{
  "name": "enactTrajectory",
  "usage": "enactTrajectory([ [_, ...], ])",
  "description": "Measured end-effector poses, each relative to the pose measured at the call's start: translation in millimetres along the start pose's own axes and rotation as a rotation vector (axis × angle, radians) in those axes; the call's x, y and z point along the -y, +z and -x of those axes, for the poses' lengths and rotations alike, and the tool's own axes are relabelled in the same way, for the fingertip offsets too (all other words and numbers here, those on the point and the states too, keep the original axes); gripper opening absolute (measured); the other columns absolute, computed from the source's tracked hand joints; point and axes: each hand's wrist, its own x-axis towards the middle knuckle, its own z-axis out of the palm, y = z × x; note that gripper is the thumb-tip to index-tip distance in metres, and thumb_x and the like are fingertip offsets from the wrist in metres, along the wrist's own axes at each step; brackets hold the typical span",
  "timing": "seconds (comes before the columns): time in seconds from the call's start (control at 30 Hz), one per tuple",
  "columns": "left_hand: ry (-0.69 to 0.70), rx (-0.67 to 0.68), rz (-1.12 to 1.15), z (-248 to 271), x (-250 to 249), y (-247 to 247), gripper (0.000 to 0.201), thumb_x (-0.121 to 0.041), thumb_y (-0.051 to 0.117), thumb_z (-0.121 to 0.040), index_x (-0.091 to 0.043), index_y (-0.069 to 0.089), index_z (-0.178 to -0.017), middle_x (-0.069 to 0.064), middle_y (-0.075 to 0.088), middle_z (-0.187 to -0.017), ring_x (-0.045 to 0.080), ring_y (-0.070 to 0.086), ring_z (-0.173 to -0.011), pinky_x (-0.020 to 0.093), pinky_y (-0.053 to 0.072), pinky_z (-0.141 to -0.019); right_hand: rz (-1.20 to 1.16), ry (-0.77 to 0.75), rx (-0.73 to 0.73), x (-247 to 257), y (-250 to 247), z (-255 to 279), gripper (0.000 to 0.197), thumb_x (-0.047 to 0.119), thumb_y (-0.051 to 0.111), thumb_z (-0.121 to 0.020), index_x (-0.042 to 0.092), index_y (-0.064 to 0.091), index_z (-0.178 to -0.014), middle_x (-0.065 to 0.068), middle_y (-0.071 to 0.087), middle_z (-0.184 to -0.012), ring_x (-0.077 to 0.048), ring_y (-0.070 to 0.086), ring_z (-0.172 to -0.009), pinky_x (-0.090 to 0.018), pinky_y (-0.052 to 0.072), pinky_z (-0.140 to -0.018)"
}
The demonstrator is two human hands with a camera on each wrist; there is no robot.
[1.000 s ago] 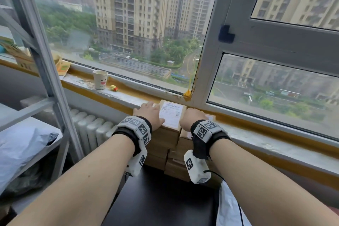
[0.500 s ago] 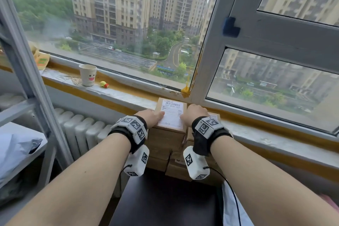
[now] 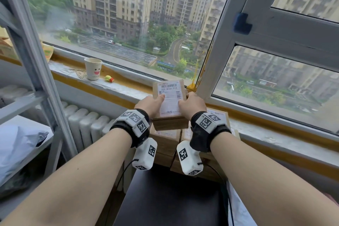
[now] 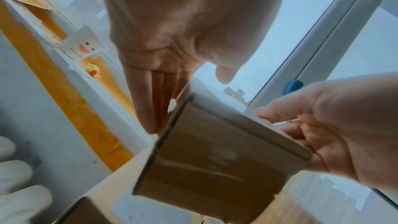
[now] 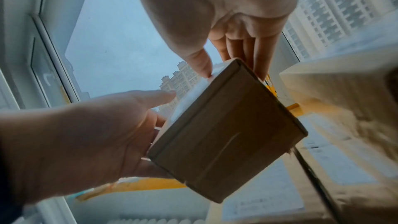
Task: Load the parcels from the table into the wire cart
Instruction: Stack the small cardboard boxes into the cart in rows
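A small brown cardboard parcel (image 3: 169, 101) with a white shipping label is held in the air between both hands, just above the stack. My left hand (image 3: 151, 103) grips its left side, fingers down the side and thumb on the label. My right hand (image 3: 191, 105) grips the right side the same way. The left wrist view shows the parcel (image 4: 215, 156) from below, between the left hand (image 4: 172, 57) and the right hand (image 4: 344, 125). More brown parcels (image 3: 166, 141) are stacked below on the black table (image 3: 170, 198) against the sill. No wire cart is in view.
A paper cup (image 3: 93, 69) and a small yellow toy (image 3: 109, 78) stand on the window sill at left. A grey metal rack (image 3: 36, 79) holding pale plastic bags stands at far left, with a white radiator (image 3: 86, 124) beside it. A white bag (image 3: 238, 207) lies at bottom right.
Both hands, earlier resting on the top parcel of the stack, have closed on its sides and raised it clear of the parcels beneath.
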Motion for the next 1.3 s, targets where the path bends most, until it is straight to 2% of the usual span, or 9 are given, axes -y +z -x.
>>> enactTrajectory([
  [0.1,0.065,-0.15,-0.122,8.7,-6.6,-8.2,0.062,-0.056,0.031,-0.097,-0.006,0.045,-0.13,0.016,0.056,-0.128,0.032,0.053,-0.117,0.037,0.041,-0.093,-0.101,-0.009,-0.033,5.6,-7.0,6.2,0.037,0.028,0.047,-0.095,0.011,0.046,-0.127,-0.009,0.058,-0.124,-0.027,0.057,-0.109,-0.032,0.046,-0.084],
  [0.3,0.154,-0.286,0.001,30.4,-27.2,-8.4,0.056,-0.049,0.046,-0.094,-0.009,0.041,-0.133,0.015,0.053,-0.126,0.031,0.054,-0.113,0.039,0.043,-0.095,-0.288,-0.004,-0.1,5.3,-25.4,25.0,0.041,0.028,0.051,-0.094,0.014,0.044,-0.131,-0.006,0.059,-0.121,-0.023,0.06,-0.102,-0.038,0.052,-0.09],
  [0.4,0.21,-0.31,0.05,45.1,-42.7,-0.8,0.057,-0.047,0.05,-0.093,-0.01,0.039,-0.136,0.015,0.048,-0.129,0.03,0.052,-0.113,0.038,0.042,-0.096,-0.348,-0.01,-0.15,-3.6,-38.5,37.2,0.04,0.026,0.051,-0.093,0.014,0.043,-0.13,-0.005,0.06,-0.115,-0.02,0.058,-0.093,-0.036,0.052,-0.087],
  [0.53,0.267,-0.3,0.087,65.8,-60.8,15.2,0.055,-0.046,0.052,-0.092,-0.014,0.04,-0.135,0.012,0.049,-0.127,0.027,0.051,-0.113,0.037,0.041,-0.097,-0.406,-0.01,-0.206,-25.8,-58.6,53.5,0.037,0.025,0.053,-0.093,0.013,0.046,-0.127,-0.002,0.059,-0.112,-0.02,0.059,-0.098,-0.037,0.052,-0.09],
  [0.63,0.295,-0.291,0.087,82.4,-76.1,32.6,0.058,-0.047,0.052,-0.091,-0.013,0.039,-0.137,0.014,0.046,-0.13,0.029,0.046,-0.12,0.039,0.037,-0.103,-0.507,0.012,-0.193,-50.4,-73.8,68.6,0.036,0.022,0.054,-0.092,0.013,0.045,-0.126,-0.002,0.059,-0.114,-0.022,0.062,-0.101,-0.041,0.054,-0.09],
  [0.83,0.368,-0.201,0.083,123.1,-120.9,94.4,0.062,-0.048,0.053,-0.09,-0.01,0.041,-0.138,0.017,0.042,-0.135,0.031,0.038,-0.127,0.036,0.028,-0.108,-0.591,0.112,-0.292,-124.9,-113.2,103.9,0.04,0.022,0.058,-0.089,0.013,0.047,-0.126,-0.007,0.061,-0.119,-0.025,0.062,-0.104,-0.043,0.053,-0.091],
  [1.1,0.442,0.026,0.04,225.1,-181.7,223.4,0.063,-0.051,0.05,-0.091,-0.009,0.039,-0.138,0.017,0.039,-0.136,0.033,0.039,-0.128,0.039,0.031,-0.108,-0.54,0.239,-0.461,-268.7,-185.6,192.7,0.04,0.021,0.061,-0.086,0.013,0.052,-0.124,-0.006,0.062,-0.118,-0.025,0.059,-0.107,-0.041,0.049,-0.095],
  [1.23,0.488,0.085,0.012,285.6,-207.0,289.2,0.062,-0.05,0.052,-0.09,-0.009,0.043,-0.135,0.017,0.041,-0.133,0.031,0.041,-0.126,0.038,0.033,-0.107,-0.562,0.29,-0.527,-342.7,-214.4,246.3,0.043,0.02,0.062,-0.085,0.011,0.051,-0.126,-0.006,0.061,-0.121,-0.023,0.058,-0.109,-0.038,0.047,-0.097],
  [1.3,0.499,0.11,-0.002,317.8,-217.4,320.4,0.059,-0.048,0.051,-0.091,-0.009,0.044,-0.135,0.018,0.042,-0.132,0.032,0.042,-0.125,0.036,0.033,-0.106,-0.595,0.307,-0.545,-377.8,-226.3,273.5,0.035,0.017,0.062,-0.085,0.013,0.054,-0.119,-0.005,0.063,-0.115,-0.024,0.06,-0.107,-0.04,0.048,-0.097],
])
